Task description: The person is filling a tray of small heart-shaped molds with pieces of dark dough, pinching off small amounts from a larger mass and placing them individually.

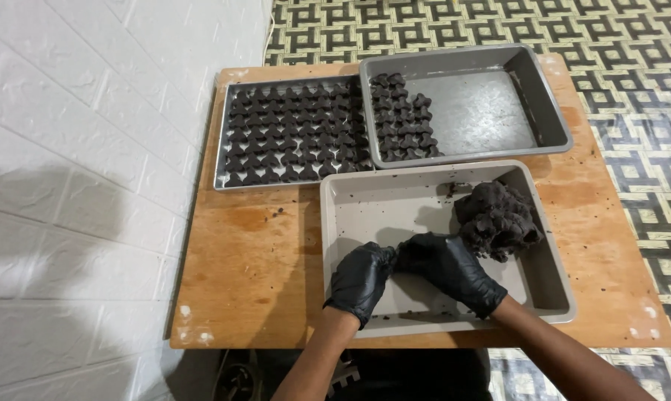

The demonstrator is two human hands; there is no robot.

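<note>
Both black-gloved hands, left hand and right hand, met fingertip to fingertip, pinched together on a small piece of dark dough. I worked inside the beige rectangular tray so crumbs stayed off the wooden bench, the dark dough lump beside my right hand.

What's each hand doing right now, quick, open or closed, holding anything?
Left hand: gloved, curled shut against the right, over the near tray; any piece inside is hidden.
Right hand: gloved, fingers closed toward the left hand, beside the dark dough lump.

Black-gloved hands, dark brown dough, grey trays, orange-brown wooden table, black-and-cream patterned floor
</note>
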